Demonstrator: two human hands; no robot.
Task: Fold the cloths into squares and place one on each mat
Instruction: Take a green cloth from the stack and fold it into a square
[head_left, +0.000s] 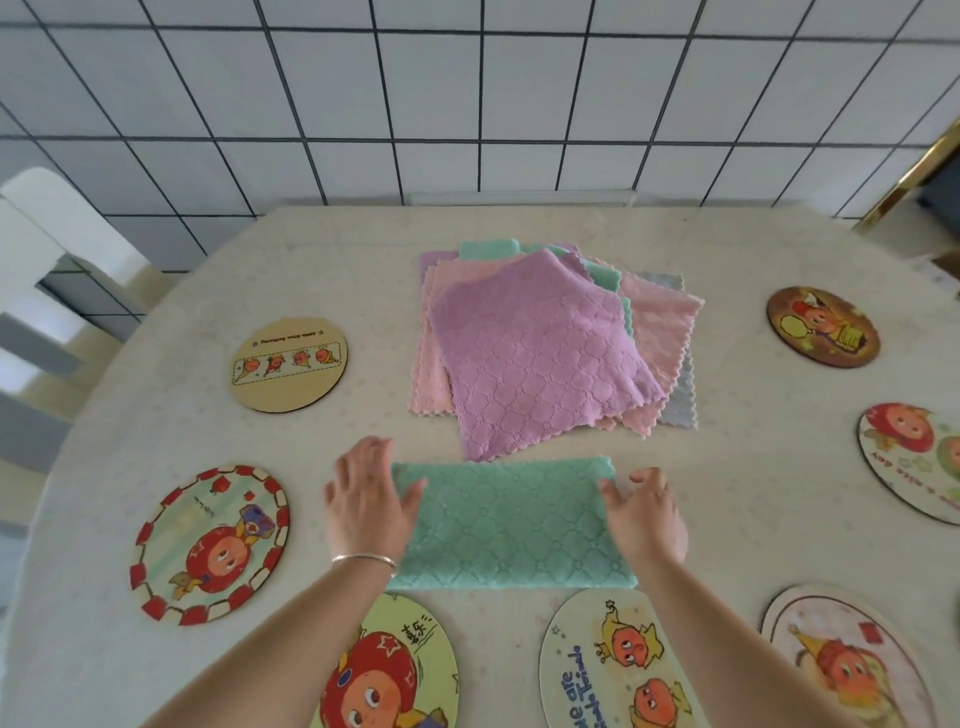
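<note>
Green cloth (511, 525): folded to a rectangle, lying flat on the table (171, 431) directly before me, long axis running left to right. All places below are given from this cloth.

Far left: red-bordered mat (208, 545), bare. Up and left: tan mat (289, 365), bare.

Left short edge: my left hand (366, 506) lies on it, fingers straight and together, palm down, thumb reaching onto the fabric. A thin bracelet (363, 559) sits at that wrist.

Below, toward me: yellow-green mat (400, 670) at the lower left corner and pale mat with lettering (597, 670) at the lower right, both bare, both just beside the near edge.

Beyond the far edge: stack of unfolded cloths (540, 343), purple on top, with pink, green and grey beneath; the purple corner nearly touches the far edge.

Right short edge: my right hand (644, 519) rests on it, fingers loosely spread; whether the fingertips pinch the fabric I cannot tell.

Right and beyond: dark mat (823, 327) far up, white mat (909, 462) at the frame edge, pink mat (841, 660) lower right. All bare.

Judgement: one fold is done and no mat is served yet. Both hands are equally near, one at each end, so the square calls for carrying one short edge across the long axis to meet the other. The two nearest mats lie just below.
</note>
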